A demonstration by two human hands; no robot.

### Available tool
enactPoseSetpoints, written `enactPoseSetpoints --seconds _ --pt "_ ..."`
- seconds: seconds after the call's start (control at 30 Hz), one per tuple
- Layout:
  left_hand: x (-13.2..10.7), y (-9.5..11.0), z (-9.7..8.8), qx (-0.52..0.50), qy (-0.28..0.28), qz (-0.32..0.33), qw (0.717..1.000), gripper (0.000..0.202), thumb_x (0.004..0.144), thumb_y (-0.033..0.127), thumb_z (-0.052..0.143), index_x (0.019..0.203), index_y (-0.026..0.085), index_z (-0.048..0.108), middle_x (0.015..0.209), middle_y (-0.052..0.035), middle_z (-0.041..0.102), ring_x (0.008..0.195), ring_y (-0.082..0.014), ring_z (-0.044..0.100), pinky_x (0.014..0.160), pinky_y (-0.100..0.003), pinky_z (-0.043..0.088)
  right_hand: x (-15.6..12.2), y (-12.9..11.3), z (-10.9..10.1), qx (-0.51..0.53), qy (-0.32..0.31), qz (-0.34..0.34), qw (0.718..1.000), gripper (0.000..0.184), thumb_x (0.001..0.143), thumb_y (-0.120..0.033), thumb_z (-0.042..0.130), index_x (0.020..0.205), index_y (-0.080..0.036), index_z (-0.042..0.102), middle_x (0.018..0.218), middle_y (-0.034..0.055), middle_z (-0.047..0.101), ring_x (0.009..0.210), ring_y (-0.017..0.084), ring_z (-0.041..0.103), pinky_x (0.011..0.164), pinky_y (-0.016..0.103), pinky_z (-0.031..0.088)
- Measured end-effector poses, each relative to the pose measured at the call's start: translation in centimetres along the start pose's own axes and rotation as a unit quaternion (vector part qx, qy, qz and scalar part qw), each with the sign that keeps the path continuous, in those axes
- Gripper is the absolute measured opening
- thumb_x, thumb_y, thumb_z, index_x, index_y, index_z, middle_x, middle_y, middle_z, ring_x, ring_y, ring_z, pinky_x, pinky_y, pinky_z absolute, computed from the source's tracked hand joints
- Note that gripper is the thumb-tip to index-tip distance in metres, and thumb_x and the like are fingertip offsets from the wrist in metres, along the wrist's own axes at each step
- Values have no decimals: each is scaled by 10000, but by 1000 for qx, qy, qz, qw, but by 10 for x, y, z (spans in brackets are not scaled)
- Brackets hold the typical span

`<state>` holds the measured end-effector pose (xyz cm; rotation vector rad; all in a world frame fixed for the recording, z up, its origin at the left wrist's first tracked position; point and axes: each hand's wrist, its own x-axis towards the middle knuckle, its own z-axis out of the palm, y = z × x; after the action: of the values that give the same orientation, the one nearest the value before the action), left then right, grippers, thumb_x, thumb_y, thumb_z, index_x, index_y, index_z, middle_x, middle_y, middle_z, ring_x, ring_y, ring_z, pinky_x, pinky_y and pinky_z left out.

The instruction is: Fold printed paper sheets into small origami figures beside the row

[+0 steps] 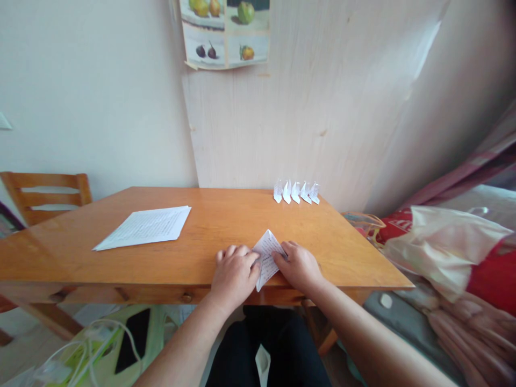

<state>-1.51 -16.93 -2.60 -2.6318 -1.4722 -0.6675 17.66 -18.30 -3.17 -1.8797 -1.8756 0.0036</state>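
Observation:
Between my hands, at the front edge of the table, is a folded piece of printed paper point(267, 253) in a pointed diamond shape; its lower tip hangs past the edge. My left hand point(237, 271) pinches its left side, thumb and fingers closed on it. On the right side, my right hand point(299, 263) grips the paper, with the thumb lying across its printed face. The fingers of my right hand are partly hidden behind the thumb and paper. Several small folded paper pieces point(295, 192) stand in a row at the table's far right corner.
A stack of printed sheets point(147, 227) lies on the left of the wooden table point(217, 215). A wooden chair point(50, 196) stands beyond the left end. Below left, a phone point(134, 339) and cables rest on a green stool. Bags point(439, 247) and cloth crowd the right side.

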Motion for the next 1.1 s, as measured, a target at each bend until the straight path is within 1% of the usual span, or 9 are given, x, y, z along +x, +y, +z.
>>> enactPoseSetpoints --seconds 0.1,0.17,0.27,0.33,0.47,0.57,0.77,0.97,1.1 --pt "0 0 0 7 -4 -2 1000 233 950 313 522 1098 320 702 1089 -55 676 1039 -273 534 831 -423 333 0 1 0 37 5 4 999 281 941 -435 539 772 -214 579 761 7 622 692 151 554 610 264 294" --pt "1 1 -1 8 -6 -7 1000 231 947 304 523 1093 318 701 1077 -60 670 1042 -273 536 837 -418 334 -1 3 -2 97 -4 4 995 310 942 -481 527 791 -219 595 728 -4 622 667 153 555 608 257 318" --pt "1 1 0 1 -2 -4 1000 229 946 311 527 1096 327 698 1068 -58 662 1043 -274 537 842 -414 337 -4 9 -6 216 -4 1 976 368 970 -516 444 869 -218 633 761 4 663 701 168 594 625 253 375" --pt "1 1 1 -4 0 -3 1000 229 944 321 533 1103 337 696 1069 -54 657 1042 -275 536 848 -417 339 -6 17 -8 253 20 12 967 384 983 -488 401 872 -212 644 774 13 677 738 179 612 653 259 406" --pt "1 0 3 -9 0 -9 1000 232 932 311 549 1105 344 700 1071 -57 652 1050 -277 528 875 -426 334 -12 36 -9 190 59 55 979 239 918 -343 478 856 -217 671 816 16 691 798 189 626 713 274 427" --pt "1 0 5 -11 0 -8 1000 238 925 297 552 1103 352 701 1075 -55 647 1054 -277 523 894 -429 326 -15 43 -10 142 39 34 989 198 880 -264 502 832 -219 688 860 27 685 841 187 624 748 274 429" --pt "1 1 4 -20 6 4 1000 259 922 272 550 1106 369 704 1085 -45 642 1036 -268 519 890 -434 320 -14 32 -10 105 5 -34 994 178 860 -203 528 744 -216 662 795 15 642 812 171 598 745 262 410" --pt "0 3 4 -37 1 -3 999 276 919 257 560 1107 381 720 1097 -48 630 1059 -264 503 935 -448 305 -10 27 -9 126 3 -40 991 173 852 -186 520 720 -214 628 772 8 635 778 163 595 711 256 405" --pt "2 3 5 -31 8 25 999 330 896 216 579 1131 405 715 1058 -50 623 1045 -272 496 935 -463 298 -7 29 -6 140 -2 -38 989 166 850 -199 519 710 -216 606 765 2 637 762 164 593 703 257 406"
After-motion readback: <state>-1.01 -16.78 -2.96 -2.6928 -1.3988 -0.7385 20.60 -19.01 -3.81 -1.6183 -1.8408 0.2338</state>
